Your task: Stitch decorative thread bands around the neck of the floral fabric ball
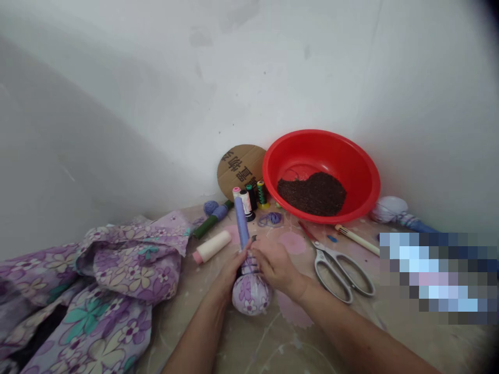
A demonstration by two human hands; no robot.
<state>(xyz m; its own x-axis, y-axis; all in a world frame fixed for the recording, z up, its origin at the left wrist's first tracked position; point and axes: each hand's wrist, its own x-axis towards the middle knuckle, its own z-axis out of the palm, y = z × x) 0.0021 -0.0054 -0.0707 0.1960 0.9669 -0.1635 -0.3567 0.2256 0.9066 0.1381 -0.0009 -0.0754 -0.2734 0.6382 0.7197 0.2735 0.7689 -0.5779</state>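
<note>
A small stuffed ball of purple flowered cloth sits on the table, fixed to a light purple stick that points away from me. My left hand is closed around the neck of the ball from the left. My right hand pinches the same neck from the right, where dark thread looks wound around it. What the right fingertips hold is too small to name.
Flowered purple fabric is heaped at left. Scissors lie right of my hands. Behind stand a red basin holding dark grains, thread spools, a pink-ended spool, a cardboard disc and another wrapped ball.
</note>
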